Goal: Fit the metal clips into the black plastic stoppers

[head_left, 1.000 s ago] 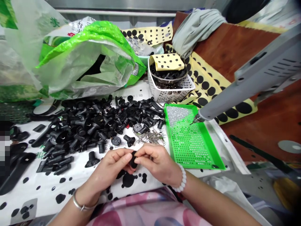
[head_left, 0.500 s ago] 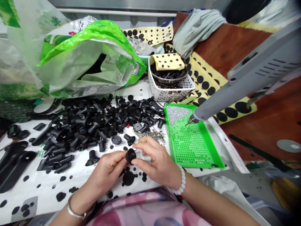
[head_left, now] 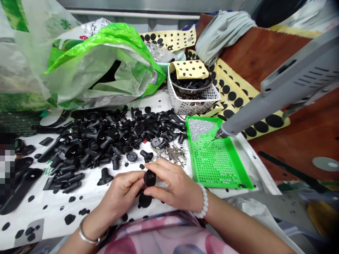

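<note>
My left hand [head_left: 126, 190] pinches a small black round plastic part [head_left: 150, 178], its round face turned toward my right hand. The thumb and forefinger of my right hand [head_left: 172, 185] close around the rim of that face. Just beyond my fingers lie another black stemmed part [head_left: 146, 156], a toothed grey-black disc [head_left: 131, 156] and thin metal strips [head_left: 173, 153]. A black part with a flared base [head_left: 105, 177] stands by itself left of my hands. The stem of the held part is mostly hidden by my left fingers.
A heap of black plastic parts [head_left: 106, 132] covers the table's middle left. To the right, a green tray [head_left: 246, 176] holds small screws, with a grey electric screwdriver [head_left: 246, 113] above it. Behind stand a white basket [head_left: 182, 105] and a green plastic bag [head_left: 119, 35].
The held part has turned so its round face shows more toward the right. My right thumb and fingers have shifted slightly left around it. The view has moved a little.
</note>
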Demonstrator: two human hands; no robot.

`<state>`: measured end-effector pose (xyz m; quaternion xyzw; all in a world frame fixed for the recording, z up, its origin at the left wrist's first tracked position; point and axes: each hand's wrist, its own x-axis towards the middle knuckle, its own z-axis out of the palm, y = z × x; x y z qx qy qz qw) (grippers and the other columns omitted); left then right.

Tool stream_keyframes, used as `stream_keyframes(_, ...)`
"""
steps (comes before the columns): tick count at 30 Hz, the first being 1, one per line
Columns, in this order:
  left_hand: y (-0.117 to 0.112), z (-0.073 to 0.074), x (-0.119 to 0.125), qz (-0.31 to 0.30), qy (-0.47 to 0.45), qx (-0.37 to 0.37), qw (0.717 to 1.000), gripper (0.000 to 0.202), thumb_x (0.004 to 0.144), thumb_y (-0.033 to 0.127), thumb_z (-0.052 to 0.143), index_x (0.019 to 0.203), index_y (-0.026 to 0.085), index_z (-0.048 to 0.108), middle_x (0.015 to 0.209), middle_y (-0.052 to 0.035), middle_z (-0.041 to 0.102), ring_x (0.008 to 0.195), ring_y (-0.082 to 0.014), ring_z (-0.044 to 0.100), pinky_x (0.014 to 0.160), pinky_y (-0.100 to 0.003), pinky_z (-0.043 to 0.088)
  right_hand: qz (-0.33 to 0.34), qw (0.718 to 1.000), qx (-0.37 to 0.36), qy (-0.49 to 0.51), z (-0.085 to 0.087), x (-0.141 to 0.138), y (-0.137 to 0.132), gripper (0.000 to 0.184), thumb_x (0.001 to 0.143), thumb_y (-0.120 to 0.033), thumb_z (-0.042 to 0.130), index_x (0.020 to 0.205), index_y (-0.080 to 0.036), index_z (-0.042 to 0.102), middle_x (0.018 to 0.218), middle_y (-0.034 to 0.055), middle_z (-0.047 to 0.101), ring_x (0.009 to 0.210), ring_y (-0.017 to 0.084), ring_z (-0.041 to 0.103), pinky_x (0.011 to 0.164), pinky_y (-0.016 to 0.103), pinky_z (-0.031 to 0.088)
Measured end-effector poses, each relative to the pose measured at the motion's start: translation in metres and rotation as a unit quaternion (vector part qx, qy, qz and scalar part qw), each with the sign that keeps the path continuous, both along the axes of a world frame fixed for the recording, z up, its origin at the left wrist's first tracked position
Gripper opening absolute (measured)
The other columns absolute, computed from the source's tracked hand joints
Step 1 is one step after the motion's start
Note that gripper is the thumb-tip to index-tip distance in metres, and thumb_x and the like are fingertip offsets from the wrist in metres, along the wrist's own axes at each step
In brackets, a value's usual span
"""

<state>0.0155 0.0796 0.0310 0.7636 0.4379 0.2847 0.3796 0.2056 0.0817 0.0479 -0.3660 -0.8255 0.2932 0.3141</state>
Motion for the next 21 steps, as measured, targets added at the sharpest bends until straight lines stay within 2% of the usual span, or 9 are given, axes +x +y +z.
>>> stream_keyframes(3,0.0,0.001,0.001,0.001,-0.011,0.041,0.999,0.019,0.086,0.016,0.049,0.09,0.021,0.067,0.066,0.0027,0.066,0.055,-0.0088,0.059,0.053,-0.016,0.046,-0.012,1.0,0.015,-0.003,0.002,-0.001,-0.001,0.044,0.086,-0.049,0.05,0.107,-0.011,0.058,0.087,0.0101,0.061,0.08,0.02,0.058,0.071,0.032,0.049)
stream_keyframes(8,-0.002,-0.001,0.004,0.014,-0.042,0.093,0.995,0.017,0.084,0.013,0.051,0.084,0.019,0.066,0.063,0.0027,0.065,0.054,-0.0084,0.059,0.053,-0.015,0.045,-0.038,0.998,0.041,-0.015,0.001,-0.008,-0.007,0.057,0.088,-0.057,0.038,0.106,-0.007,0.059,0.079,0.01,0.061,0.072,0.02,0.057,0.065,0.031,0.047)
stream_keyframes(12,-0.003,-0.006,0.006,0.018,-0.065,0.064,0.996,0.016,0.084,0.013,0.05,0.081,0.018,0.066,0.064,0.0022,0.065,0.055,-0.0089,0.059,0.054,-0.015,0.045,-0.051,0.996,0.057,-0.035,-0.003,-0.012,-0.01,0.063,0.088,-0.06,0.033,0.108,-0.006,0.059,0.079,0.0105,0.061,0.072,0.021,0.058,0.064,0.032,0.048)
stream_keyframes(15,-0.001,-0.006,0.008,0.023,-0.086,0.024,0.996,0.016,0.085,0.015,0.05,0.081,0.016,0.065,0.066,0.0012,0.065,0.057,-0.0094,0.059,0.054,-0.016,0.045,-0.062,0.996,0.059,-0.01,-0.001,-0.008,-0.009,0.062,0.085,-0.06,0.041,0.113,-0.007,0.056,0.082,0.0101,0.061,0.074,0.021,0.058,0.066,0.033,0.049)
stream_keyframes(18,-0.001,-0.002,0.012,0.019,-0.093,0.0,0.995,0.02,0.087,0.017,0.048,0.076,0.015,0.064,0.06,0.0012,0.062,0.054,-0.0091,0.055,0.053,-0.017,0.043,-0.086,0.994,0.04,0.06,0.0,-0.003,-0.01,0.049,0.084,-0.047,0.055,0.118,-0.012,0.05,0.093,0.01,0.06,0.081,0.02,0.058,0.07,0.032,0.05)
stream_keyframes(21,-0.001,0.002,0.015,0.009,-0.086,-0.021,0.996,0.024,0.088,0.017,0.045,0.075,0.015,0.065,0.06,0.0007,0.061,0.055,-0.0093,0.054,0.053,-0.018,0.043,-0.084,0.99,0.006,0.109,-0.002,0.001,-0.01,0.014,0.088,-0.021,0.053,0.102,-0.02,0.055,0.099,0.0073,0.058,0.088,0.018,0.058,0.075,0.03,0.049)
